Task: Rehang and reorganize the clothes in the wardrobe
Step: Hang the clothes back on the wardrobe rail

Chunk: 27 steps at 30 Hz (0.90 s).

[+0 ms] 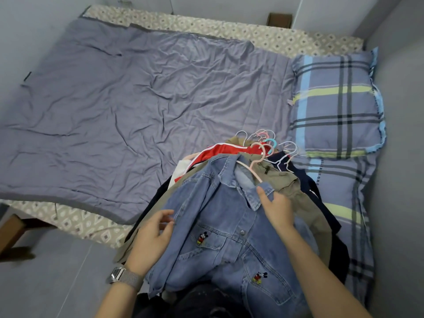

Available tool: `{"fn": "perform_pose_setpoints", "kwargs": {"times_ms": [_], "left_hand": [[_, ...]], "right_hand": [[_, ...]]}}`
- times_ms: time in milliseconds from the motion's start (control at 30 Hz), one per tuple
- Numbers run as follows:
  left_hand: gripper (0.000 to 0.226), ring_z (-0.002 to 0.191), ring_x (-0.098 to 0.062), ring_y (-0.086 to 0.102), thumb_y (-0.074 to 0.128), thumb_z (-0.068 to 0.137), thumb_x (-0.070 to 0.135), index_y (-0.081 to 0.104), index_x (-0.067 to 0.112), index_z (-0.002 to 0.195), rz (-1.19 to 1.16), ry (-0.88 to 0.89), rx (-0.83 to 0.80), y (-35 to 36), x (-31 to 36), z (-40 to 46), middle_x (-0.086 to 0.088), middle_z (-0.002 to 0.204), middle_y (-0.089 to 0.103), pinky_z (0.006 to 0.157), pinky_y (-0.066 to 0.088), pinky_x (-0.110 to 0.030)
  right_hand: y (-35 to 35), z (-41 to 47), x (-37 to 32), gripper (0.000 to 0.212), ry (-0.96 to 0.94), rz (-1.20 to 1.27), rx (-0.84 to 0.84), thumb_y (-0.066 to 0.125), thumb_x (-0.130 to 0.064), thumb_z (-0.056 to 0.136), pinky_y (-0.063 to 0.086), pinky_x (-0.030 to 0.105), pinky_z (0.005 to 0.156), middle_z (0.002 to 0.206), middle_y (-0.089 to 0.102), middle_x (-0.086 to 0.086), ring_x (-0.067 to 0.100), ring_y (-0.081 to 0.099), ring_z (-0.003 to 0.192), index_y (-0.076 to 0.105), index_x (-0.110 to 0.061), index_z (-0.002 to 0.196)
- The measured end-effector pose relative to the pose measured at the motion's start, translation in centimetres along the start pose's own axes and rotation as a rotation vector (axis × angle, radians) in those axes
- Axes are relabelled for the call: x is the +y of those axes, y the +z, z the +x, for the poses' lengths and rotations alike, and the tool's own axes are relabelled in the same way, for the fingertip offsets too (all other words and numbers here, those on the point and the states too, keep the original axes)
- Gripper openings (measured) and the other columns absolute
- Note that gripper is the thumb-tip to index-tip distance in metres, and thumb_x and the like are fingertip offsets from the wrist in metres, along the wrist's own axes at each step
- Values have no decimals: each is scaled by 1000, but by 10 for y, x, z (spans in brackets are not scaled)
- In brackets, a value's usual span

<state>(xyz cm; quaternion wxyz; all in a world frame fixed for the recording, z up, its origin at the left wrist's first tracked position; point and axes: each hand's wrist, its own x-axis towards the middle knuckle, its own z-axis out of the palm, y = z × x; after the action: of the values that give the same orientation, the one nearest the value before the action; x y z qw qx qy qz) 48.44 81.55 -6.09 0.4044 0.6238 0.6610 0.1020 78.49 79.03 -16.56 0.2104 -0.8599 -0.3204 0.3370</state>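
- My left hand [152, 235], a mesh-strap watch [125, 277] on its wrist, sits at seven o'clock in view; its fingers are loosely spread and touch the denim jacket's [220, 226] left shoulder edge, with no grip that I can make out.
- The denim jacket tops a pile of clothes [286, 187] at the bed's near edge, around five o'clock, a pink hanger [254, 166] still in its collar.
- My right hand [276, 208] pinches the jacket's collar, thumb on top.
- More hanger hooks [268, 140] bunch at the pile's twelve o'clock end.
- At three o'clock lies a plaid pillow [335, 104] on the bed [128, 102].
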Motion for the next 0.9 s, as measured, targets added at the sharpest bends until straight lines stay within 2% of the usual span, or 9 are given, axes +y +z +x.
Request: {"fn": "perform_pose_setpoints", "kwargs": {"times_ms": [133,200,300,400,433,500,600,767,900], "left_hand": [[28,95,2,56,57,92,17,56,20,119,30,122,26,3,11,2,7,108,59,79,44,-10],[35,108,4,50,55,92,26,51,24,127,35,206,33,2,15,3,10,119,53,93,43,-19],[50,130,0,35,47,92,50,43,30,137,71,351,50,-1,25,6,14,137,41,110,28,-23],[55,142,-8,15,38,85,63,36,46,137,253,427,84,1,35,5,24,144,31,112,13,-36],[53,142,-6,12,36,83,66,37,50,133,296,443,88,3,38,3,29,139,32,110,7,-38],[39,133,-2,26,37,84,65,50,52,118,274,463,80,6,45,1,26,118,45,109,4,-41],[23,101,-3,46,42,87,57,58,43,94,155,498,89,9,52,0,13,89,47,106,16,-42],[39,99,0,47,46,85,62,54,44,119,207,526,68,7,61,6,15,107,44,91,34,-28],[40,100,6,54,50,80,69,63,42,107,238,579,-53,2,65,19,26,105,59,86,45,-35]], "right_hand": [[-4,-38,-13,61,-13,154,-126,54,-52,89,43,35,55,53,58,10,24,56,55,55,-2,54],[-17,-55,-20,58,-22,249,-189,59,-46,89,31,31,49,44,43,3,16,41,45,40,-12,46],[-41,-73,-26,53,-39,362,-327,63,-41,87,21,24,47,52,29,5,11,29,48,31,-16,54],[-60,-84,-24,50,-65,409,-540,64,-52,82,29,25,54,58,38,9,15,37,56,45,-13,57],[-67,-87,-24,50,-48,438,-617,64,-56,80,35,28,59,62,49,10,16,46,61,56,-10,61],[-78,-89,-22,52,2,524,-755,67,-53,81,44,29,71,78,67,14,19,60,74,69,-1,75],[-91,-90,-21,50,42,572,-856,67,-50,77,48,25,73,86,71,15,20,65,78,72,-1,80],[-89,-87,-15,35,92,676,-907,60,-38,83,50,20,62,75,71,9,13,67,65,73,-9,69],[-84,-88,-9,37,135,738,-923,68,-45,78,50,20,61,71,70,8,12,66,63,72,-10,64]]}}
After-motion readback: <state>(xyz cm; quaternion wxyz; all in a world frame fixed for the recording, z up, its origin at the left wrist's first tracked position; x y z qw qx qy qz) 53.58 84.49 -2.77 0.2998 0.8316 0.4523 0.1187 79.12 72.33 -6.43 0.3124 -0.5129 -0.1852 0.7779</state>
